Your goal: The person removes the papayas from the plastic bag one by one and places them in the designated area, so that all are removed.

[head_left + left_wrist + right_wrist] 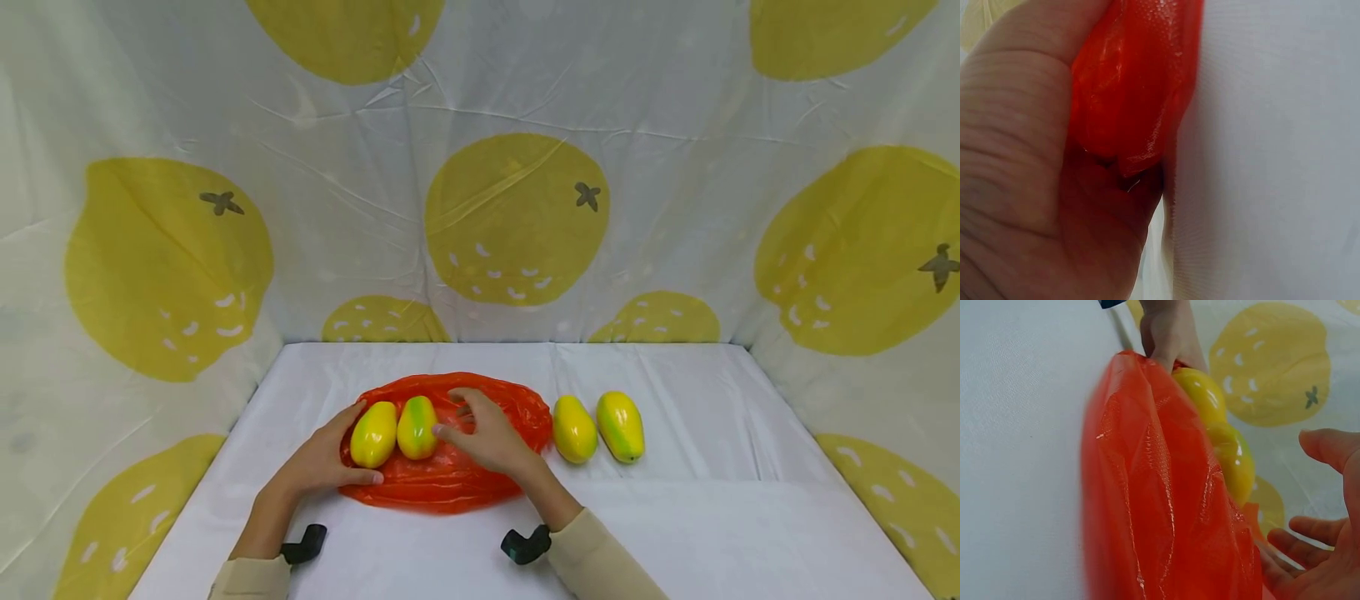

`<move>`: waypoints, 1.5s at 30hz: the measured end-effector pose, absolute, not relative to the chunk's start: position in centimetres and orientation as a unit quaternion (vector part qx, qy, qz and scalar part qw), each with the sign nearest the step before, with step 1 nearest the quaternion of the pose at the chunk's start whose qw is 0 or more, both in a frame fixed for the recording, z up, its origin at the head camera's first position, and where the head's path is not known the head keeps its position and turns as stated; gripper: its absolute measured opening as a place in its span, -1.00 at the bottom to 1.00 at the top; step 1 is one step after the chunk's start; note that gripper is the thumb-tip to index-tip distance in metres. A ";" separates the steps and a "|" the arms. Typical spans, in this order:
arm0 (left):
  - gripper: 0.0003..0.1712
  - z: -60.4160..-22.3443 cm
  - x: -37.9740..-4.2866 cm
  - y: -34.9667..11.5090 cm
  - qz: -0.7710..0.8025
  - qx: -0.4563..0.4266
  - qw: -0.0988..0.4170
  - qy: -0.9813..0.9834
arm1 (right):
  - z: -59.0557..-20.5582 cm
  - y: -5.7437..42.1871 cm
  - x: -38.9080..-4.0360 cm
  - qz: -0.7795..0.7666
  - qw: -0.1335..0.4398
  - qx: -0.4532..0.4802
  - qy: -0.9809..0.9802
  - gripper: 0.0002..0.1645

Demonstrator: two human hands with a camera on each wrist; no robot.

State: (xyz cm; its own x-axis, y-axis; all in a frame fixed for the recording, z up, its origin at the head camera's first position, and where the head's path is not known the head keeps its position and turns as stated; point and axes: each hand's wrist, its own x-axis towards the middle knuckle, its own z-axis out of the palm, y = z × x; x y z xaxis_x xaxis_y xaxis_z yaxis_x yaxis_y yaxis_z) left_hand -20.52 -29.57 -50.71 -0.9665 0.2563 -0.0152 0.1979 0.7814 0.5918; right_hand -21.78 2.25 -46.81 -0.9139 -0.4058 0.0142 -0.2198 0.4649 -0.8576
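A red plastic bag point(450, 487) lies spread on the white table, with two yellow papayas on its left part. The left papaya point(373, 435) is closest to my left hand point(322, 450), whose thumb and fingers curl round the bag's left end. In the left wrist view, red plastic point(1129, 81) sits between that thumb and the fingers. Just right of the second papaya point(417, 427), which has a green stripe, my right hand point(491, 433) hovers over the bag with spread fingers. The right wrist view shows this hand point(1329, 550) holding nothing.
Two more papayas, one yellow point(575, 429) and one green-striped point(621, 427), lie side by side right of the bag. White cloth covers the table point(712, 533). A fruit-patterned curtain point(675, 208) hangs behind and at both sides.
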 end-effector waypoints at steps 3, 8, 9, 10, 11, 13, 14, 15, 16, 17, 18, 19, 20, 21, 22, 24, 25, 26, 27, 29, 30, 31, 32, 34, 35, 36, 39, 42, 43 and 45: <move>0.51 -50.7 -20.6 -29.4 0.310 0.117 0.050 0.942 | -47.0 1.9 -21.8 -0.479 0.095 -0.179 0.854 -0.07; 0.50 -50.6 -20.6 -29.3 0.316 0.110 0.057 0.941 | -47.3 1.3 -21.7 -0.475 0.098 -0.164 0.859 -0.07; 0.50 -50.6 -20.6 -29.3 0.316 0.111 0.058 0.941 | -47.4 1.2 -21.7 -0.475 0.100 -0.160 0.859 -0.07; 0.50 -50.6 -20.6 -29.2 0.316 0.112 0.059 0.940 | -47.4 1.0 -21.6 -0.476 0.102 -0.157 0.859 -0.06; 0.50 -50.5 -20.6 -29.2 0.317 0.111 0.060 0.940 | -47.5 0.9 -21.6 -0.474 0.104 -0.153 0.861 -0.05; 0.50 -50.5 -20.6 -29.3 0.318 0.106 0.061 0.940 | -47.7 0.7 -21.6 -0.476 0.104 -0.151 0.861 -0.04; 0.50 -50.5 -20.5 -29.3 0.317 0.109 0.060 0.940 | -47.8 0.6 -21.6 -0.477 0.103 -0.151 0.860 -0.03; 0.50 -50.5 -20.5 -29.3 0.316 0.109 0.060 0.940 | -47.9 0.5 -21.7 -0.476 0.102 -0.152 0.860 -0.01; 0.50 -50.5 -20.5 -29.3 0.316 0.109 0.060 0.941 | -48.0 0.4 -21.7 -0.477 0.102 -0.153 0.859 0.00; 0.50 -50.5 -20.5 -29.3 0.315 0.108 0.061 0.941 | -48.1 0.3 -21.8 -0.477 0.101 -0.153 0.860 0.02; 0.50 -50.5 -20.5 -29.4 0.313 0.110 0.060 0.941 | -48.2 0.2 -21.8 -0.477 0.100 -0.154 0.860 0.03; 0.50 -50.5 -20.5 -29.4 0.313 0.111 0.058 0.941 | -48.2 0.1 -21.8 -0.476 0.100 -0.154 0.860 0.05; 0.50 -50.5 -20.5 -29.4 0.312 0.113 0.056 0.942 | -48.3 0.0 -21.9 -0.477 0.100 -0.155 0.860 0.06; 0.50 -50.5 -20.5 -29.4 0.313 0.111 0.055 0.942 | -48.3 -0.1 -21.9 -0.476 0.102 -0.152 0.860 0.07; 0.49 -50.5 -20.5 -29.5 0.312 0.113 0.054 0.942 | -48.3 -0.3 -21.9 -0.474 0.101 -0.148 0.862 0.09; 0.49 -50.5 -20.5 -29.5 0.312 0.115 0.054 0.941 | -48.3 -0.6 -21.9 -0.469 0.105 -0.141 0.866 0.12; 0.49 -50.5 -20.5 -29.5 0.313 0.114 0.053 0.941 | -48.3 -0.7 -21.9 -0.467 0.107 -0.138 0.867 0.14; 0.49 -50.5 -20.5 -29.5 0.313 0.114 0.054 0.941 | -48.4 -0.9 -21.8 -0.464 0.109 -0.136 0.868 0.16; 0.49 -50.5 -20.5 -29.5 0.314 0.113 0.055 0.941 | -48.4 -1.0 -21.8 -0.462 0.111 -0.133 0.870 0.18; 0.50 -50.6 -20.5 -29.4 0.315 0.113 0.053 0.941 | -48.6 -1.2 -21.8 -0.458 0.113 -0.134 0.871 0.20; 0.50 -50.7 -20.5 -29.4 0.316 0.114 0.052 0.940 | -48.7 -1.3 -21.8 -0.458 0.114 -0.136 0.871 0.21; 0.50 -50.8 -20.5 -29.4 0.316 0.114 0.050 0.940 | -48.9 -1.4 -21.8 -0.456 0.113 -0.136 0.872 0.22; 0.51 -50.8 -20.5 -29.3 0.317 0.115 0.049 0.940 | -49.0 -1.5 -21.8 -0.456 0.114 -0.137 0.872 0.23; 0.51 -50.8 -20.5 -29.3 0.319 0.115 0.048 0.940 | -49.3 -1.7 -21.7 -0.455 0.113 -0.138 0.872 0.25; 0.51 -50.8 -20.5 -29.3 0.319 0.115 0.048 0.939 | -49.4 -1.8 -21.7 -0.454 0.112 -0.139 0.873 0.25; 0.51 -50.9 -20.5 -29.3 0.318 0.116 0.048 0.940 | -49.5 -1.9 -21.7 -0.454 0.112 -0.139 0.873 0.26; 0.51 -50.8 -20.5 -29.3 0.316 0.113 0.050 0.941 | -49.8 -2.0 -21.7 -0.453 0.109 -0.141 0.873 0.24; 0.51 -50.7 -20.4 -29.3 0.312 0.113 0.050 0.942 | -49.8 -2.1 -21.7 -0.455 0.105 -0.149 0.871 0.16; 0.51 -50.7 -20.4 -29.4 0.312 0.112 0.050 0.942 | -49.8 -2.2 -21.7 -0.456 0.104 -0.151 0.871 0.12; 0.51 -50.6 -20.4 -29.4 0.311 0.111 0.050 0.942 | -49.8 -2.2 -21.6 -0.458 0.103 -0.156 0.869 0.05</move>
